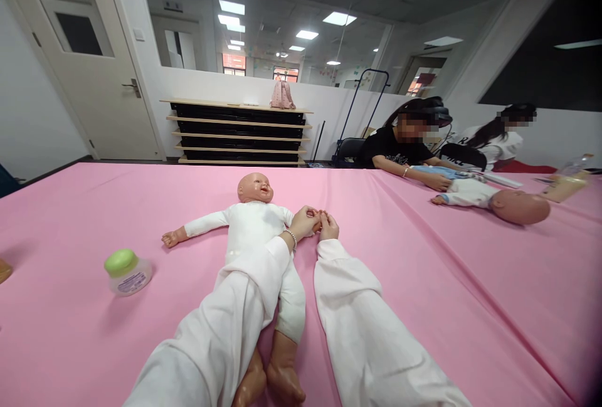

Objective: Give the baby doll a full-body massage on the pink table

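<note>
Baby doll (251, 222) is lying face-up on the pink table (423, 281), head at 12 o'clock. Left hand (305, 222) and right hand (328, 227) are both pinching the doll's hand at its 3 o'clock side. Risk: left sleeve is lying across the torso, so pulling could drag the doll sideways.
</note>
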Motion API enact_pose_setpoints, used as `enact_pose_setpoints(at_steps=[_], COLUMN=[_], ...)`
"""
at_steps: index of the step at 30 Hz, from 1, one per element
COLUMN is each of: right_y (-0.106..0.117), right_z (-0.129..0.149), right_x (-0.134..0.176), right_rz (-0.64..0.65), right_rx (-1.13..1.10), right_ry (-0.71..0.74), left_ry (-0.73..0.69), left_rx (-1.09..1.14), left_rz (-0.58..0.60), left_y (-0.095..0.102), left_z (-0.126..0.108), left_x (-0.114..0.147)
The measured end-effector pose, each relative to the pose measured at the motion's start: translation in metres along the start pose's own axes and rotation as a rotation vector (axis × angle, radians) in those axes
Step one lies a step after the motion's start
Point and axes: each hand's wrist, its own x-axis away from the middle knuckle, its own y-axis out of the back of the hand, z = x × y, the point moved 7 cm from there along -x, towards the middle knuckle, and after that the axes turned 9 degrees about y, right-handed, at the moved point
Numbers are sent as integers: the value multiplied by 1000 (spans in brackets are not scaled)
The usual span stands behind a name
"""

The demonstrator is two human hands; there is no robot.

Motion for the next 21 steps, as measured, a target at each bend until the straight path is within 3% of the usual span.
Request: enact_pose_setpoints(at_steps=[6, 13, 17, 21], right_y=[2, -11, -13, -9], right_z=[3, 18, 21, 17], right_x=[2, 9, 10, 5], right_rz=[-7, 163, 196, 129], right_rx=[89, 56, 87, 68], right_ry=[23, 204, 198, 158], left_ry=[0, -128, -80, -70], left_rx=[-51, -105, -39, 33], left_rz=[-27, -178, -150, -108], left_y=[1, 14, 14, 11], left_z=[4, -6, -3, -5], left_x=[-4, -6, -7, -6])
